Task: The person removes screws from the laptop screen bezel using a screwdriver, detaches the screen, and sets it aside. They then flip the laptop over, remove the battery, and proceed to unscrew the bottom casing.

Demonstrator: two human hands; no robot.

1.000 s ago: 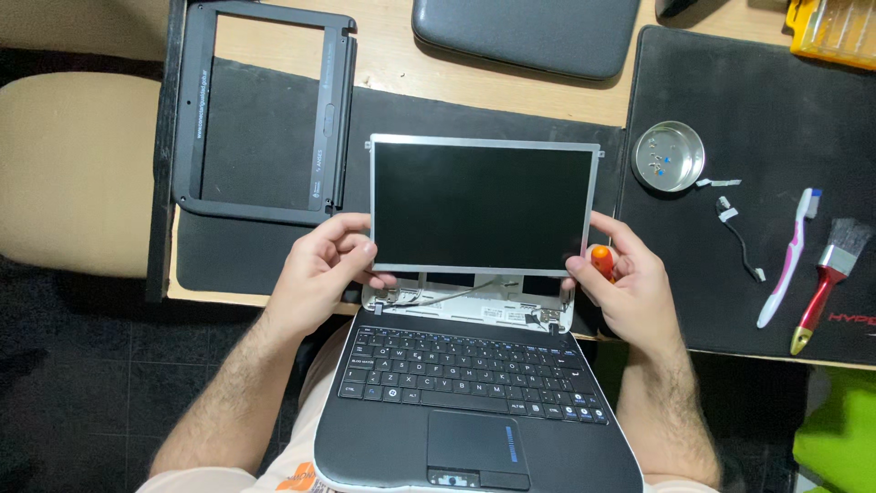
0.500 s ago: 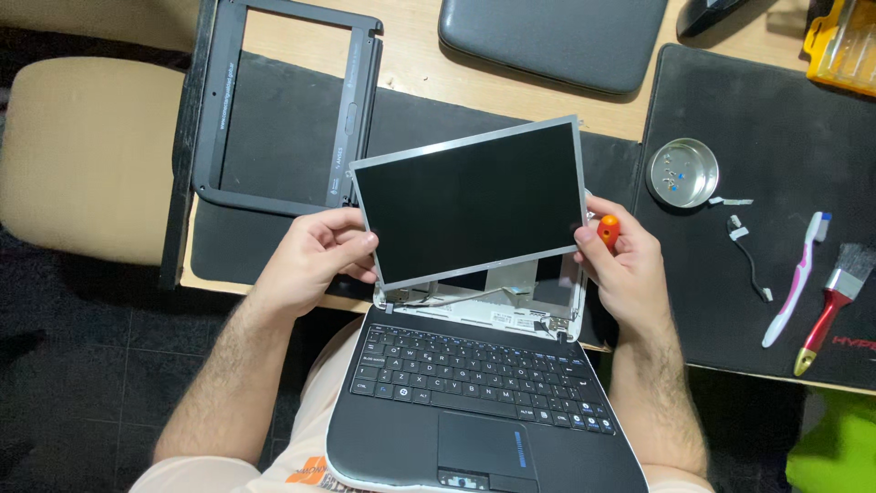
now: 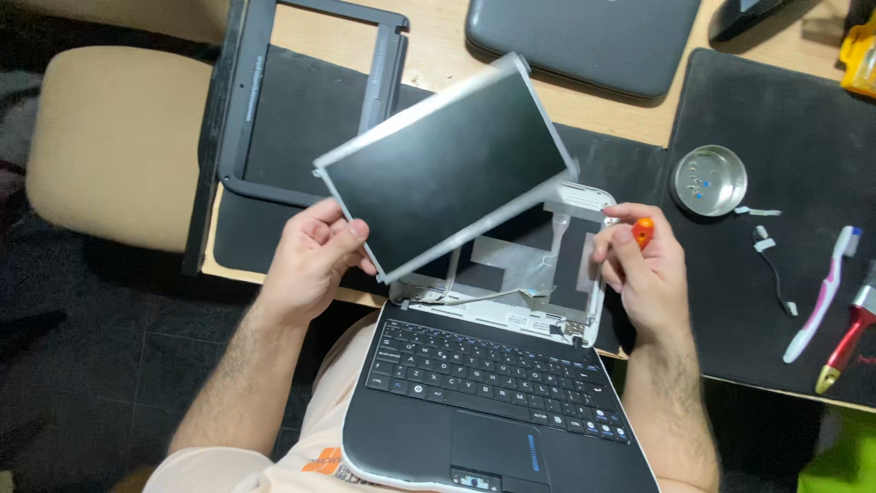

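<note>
Left fingers: the left hand pinches the lower left corner of the screen panel, thumb on the dark glass face, fingers curled behind the thin metal edge.
Right fingers: the right hand is closed around an orange-handled tool, probably a small screwdriver, though only the rounded handle end shows; the fingertips rest at the right rim of the lid shell.
Screen panel: flat, glossy black rectangle with a pale metal border, lifted and tilted above the lid shell, its right end higher.
Lid shell: pale plastic tray with foil patches and thin cables, just behind the keyboard.
Laptop base: matte black, rounded corners, keyboard and touchpad, lying on the person's lap below the panel.
Bezel frame: hollow black plastic rectangle on the dark mat, left of the panel.
Metal dish: round, shiny, right of the panel.
Toothbrush: pink and white, right of the dish.
Second laptop: closed, grey, above the panel.
</note>
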